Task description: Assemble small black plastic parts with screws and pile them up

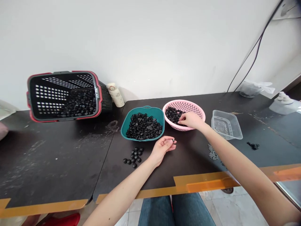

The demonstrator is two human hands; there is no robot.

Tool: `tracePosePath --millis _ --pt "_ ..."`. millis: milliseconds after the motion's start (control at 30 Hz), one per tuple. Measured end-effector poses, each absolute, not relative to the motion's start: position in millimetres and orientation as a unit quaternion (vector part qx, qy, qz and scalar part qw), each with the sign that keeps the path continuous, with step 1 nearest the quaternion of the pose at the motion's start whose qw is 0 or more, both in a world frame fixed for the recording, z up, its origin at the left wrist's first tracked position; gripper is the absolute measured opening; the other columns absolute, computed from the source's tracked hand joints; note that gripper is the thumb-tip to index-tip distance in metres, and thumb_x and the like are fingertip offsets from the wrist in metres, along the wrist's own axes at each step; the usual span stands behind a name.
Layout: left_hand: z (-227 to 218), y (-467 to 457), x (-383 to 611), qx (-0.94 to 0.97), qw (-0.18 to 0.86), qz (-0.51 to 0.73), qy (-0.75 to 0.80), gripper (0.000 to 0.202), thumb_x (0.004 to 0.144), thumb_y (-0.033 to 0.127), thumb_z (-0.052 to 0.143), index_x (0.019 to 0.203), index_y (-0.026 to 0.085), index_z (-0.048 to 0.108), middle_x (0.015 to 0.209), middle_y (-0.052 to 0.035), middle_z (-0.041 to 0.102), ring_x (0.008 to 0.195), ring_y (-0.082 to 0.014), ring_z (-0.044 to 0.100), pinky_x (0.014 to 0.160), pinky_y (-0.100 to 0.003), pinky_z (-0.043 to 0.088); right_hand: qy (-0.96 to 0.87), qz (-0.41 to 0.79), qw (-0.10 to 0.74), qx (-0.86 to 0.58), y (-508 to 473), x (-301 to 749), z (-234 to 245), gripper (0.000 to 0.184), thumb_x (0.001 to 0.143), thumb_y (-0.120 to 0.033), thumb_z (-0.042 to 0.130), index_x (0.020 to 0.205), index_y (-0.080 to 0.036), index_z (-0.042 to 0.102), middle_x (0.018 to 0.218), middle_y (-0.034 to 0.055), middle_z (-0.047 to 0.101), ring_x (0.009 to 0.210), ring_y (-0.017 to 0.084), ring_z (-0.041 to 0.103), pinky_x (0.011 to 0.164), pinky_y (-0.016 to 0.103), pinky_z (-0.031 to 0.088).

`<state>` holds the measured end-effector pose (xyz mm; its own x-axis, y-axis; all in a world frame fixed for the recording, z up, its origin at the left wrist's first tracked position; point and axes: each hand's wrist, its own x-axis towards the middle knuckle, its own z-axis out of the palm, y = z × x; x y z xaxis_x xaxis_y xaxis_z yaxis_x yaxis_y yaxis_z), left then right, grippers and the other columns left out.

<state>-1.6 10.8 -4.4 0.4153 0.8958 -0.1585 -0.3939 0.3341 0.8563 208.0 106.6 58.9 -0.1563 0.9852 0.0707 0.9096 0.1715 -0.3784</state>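
Note:
My left hand point(162, 148) is raised over the table in front of the teal basin, its thumb and fingers pinched on a small grey piece that barely shows at the tips. With curled fingers, my right hand point(190, 120) reaches into the pink basket point(197, 110), touching the small black parts point(172, 115) inside; whether it grips one is hidden. Many round black discs with center holes point(144, 125) fill the teal basin point(125, 123). A loose group of round black caps point(135, 153) lies left of my left hand.
A tipped black basket with a red rim point(100, 100) holds more black parts at left, beside a cream bottle point(115, 94). To the right are a clear plastic tub point(236, 127), a pile of small grey metal pieces point(213, 153) and small black pieces point(253, 145). Orange tape point(164, 191) lines the front edge.

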Motion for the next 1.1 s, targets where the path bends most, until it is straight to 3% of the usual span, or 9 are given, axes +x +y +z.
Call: tracePosePath --millis 133,200,367,467,667,867,1100 --pt "1.4 2.8 0.1 0.448 0.707 0.442 0.323 0.031 0.072 0.037 0.073 0.092 0.014 0.065 0.084 -0.0059 0.068 0.070 -0.0114 0.063 0.075 -0.028 0.053 -0.717 0.283 0.336 -0.541 77.4 210.3 60.3 0.014 0.076 -0.032 0.063 0.080 -0.018 0.062 0.089 0.0050 0.071 0.079 0.019 0.067 0.072 0.032 0.052" --pt "1.8 -2.7 2.6 0.485 0.669 0.456 0.330 0.028 0.074 0.037 0.071 0.090 0.014 0.065 0.082 -0.0061 0.067 0.072 -0.0128 0.063 0.074 -0.028 0.053 -0.694 0.373 0.367 -0.495 56.4 209.1 57.3 0.020 0.079 -0.038 0.061 0.080 -0.018 0.059 0.085 0.0055 0.071 0.075 0.019 0.067 0.069 0.032 0.054" --pt "-9.0 -8.5 8.5 0.499 0.614 0.483 0.374 0.027 0.077 0.038 0.067 0.090 0.015 0.062 0.085 -0.0051 0.065 0.075 -0.0135 0.063 0.074 -0.027 0.053 -0.642 0.253 0.448 -0.568 9.0 194.9 32.4 0.023 0.083 -0.041 0.058 0.084 -0.019 0.061 0.077 0.0049 0.069 0.070 0.019 0.065 0.067 0.031 0.052" --pt "-15.9 -6.6 9.7 0.496 0.600 0.484 0.399 0.028 0.079 0.041 0.064 0.089 0.016 0.061 0.082 -0.0033 0.063 0.069 -0.0115 0.061 0.069 -0.026 0.053 -0.662 0.243 0.406 -0.581 -5.2 190.5 13.1 0.022 0.085 -0.040 0.054 0.085 -0.020 0.063 0.073 0.0028 0.068 0.063 0.017 0.062 0.060 0.029 0.050" --pt "-17.5 -1.2 9.6 0.494 0.600 0.474 0.413 0.029 0.080 0.043 0.062 0.089 0.016 0.059 0.081 -0.0024 0.062 0.064 -0.0093 0.058 0.063 -0.022 0.051 -0.692 0.167 0.286 -0.641 -5.6 204.3 -1.2 0.023 0.081 -0.040 0.057 0.093 -0.022 0.066 0.070 0.0012 0.065 0.061 0.017 0.060 0.062 0.030 0.046" --pt "-19.1 0.1 8.9 0.504 0.609 0.456 0.409 0.031 0.078 0.044 0.063 0.089 0.015 0.059 0.082 -0.0035 0.062 0.065 -0.0098 0.058 0.064 -0.023 0.051 -0.622 0.124 0.294 -0.716 -5.7 243.5 18.6 0.027 0.075 -0.047 0.061 0.084 -0.022 0.065 0.065 0.0009 0.065 0.059 0.018 0.061 0.055 0.028 0.042" --pt "-18.5 0.0 8.3 0.546 0.593 0.440 0.396 0.026 0.079 0.040 0.064 0.087 0.015 0.061 0.079 -0.0023 0.060 0.067 -0.0104 0.057 0.066 -0.023 0.048 -0.613 0.119 0.209 -0.753 9.6 244.4 7.6 0.037 0.075 -0.048 0.060 0.101 -0.022 0.068 0.080 0.0037 0.071 0.075 0.025 0.067 0.062 0.031 0.044"
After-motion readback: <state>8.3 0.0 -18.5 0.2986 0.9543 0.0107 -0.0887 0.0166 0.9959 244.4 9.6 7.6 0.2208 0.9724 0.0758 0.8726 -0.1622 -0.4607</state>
